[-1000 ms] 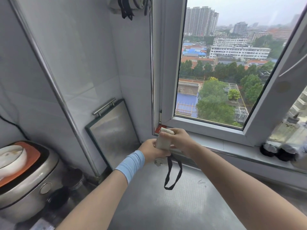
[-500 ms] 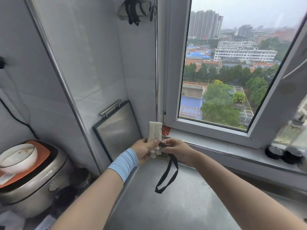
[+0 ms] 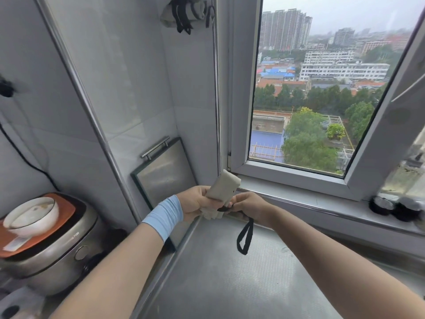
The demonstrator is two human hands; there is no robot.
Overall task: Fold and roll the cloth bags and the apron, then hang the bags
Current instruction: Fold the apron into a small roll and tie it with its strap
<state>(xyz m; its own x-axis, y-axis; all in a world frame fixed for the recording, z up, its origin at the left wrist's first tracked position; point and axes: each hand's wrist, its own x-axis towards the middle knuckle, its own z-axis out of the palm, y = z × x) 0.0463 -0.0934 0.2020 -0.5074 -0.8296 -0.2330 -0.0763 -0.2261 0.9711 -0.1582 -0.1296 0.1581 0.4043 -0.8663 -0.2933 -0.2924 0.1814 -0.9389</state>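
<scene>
Cream cloth, rolled tight into a short bundle, is the rolled bag (image 3: 224, 192), held tilted in the air in front of the window corner, above the metal counter (image 3: 230, 284) and just below the sill (image 3: 299, 194). The left hand (image 3: 195, 202) is closed around its lower part, a blue wristband (image 3: 164, 216) on that wrist; the right hand (image 3: 247, 207) pinches the black strap (image 3: 245, 238) where it meets the roll, and the rest of the strap dangles as a loose loop over the counter. By my judgement the folding and rolling of this bag are finished, and what remains is winding or tucking the strap and hanging it. High on the wall another rolled bundle (image 3: 184, 14) with black straps already hangs, probably a finished bag, though it is cut off at the frame's edge. The apron is nowhere in sight. Room upward looks open along the tiled wall, but the corner is tight: the window frame (image 3: 239, 100) stands close on the right, a metal board (image 3: 164, 171) leans against the wall just behind the left hand, and a rice cooker (image 3: 57, 245) sits well to the left.
</scene>
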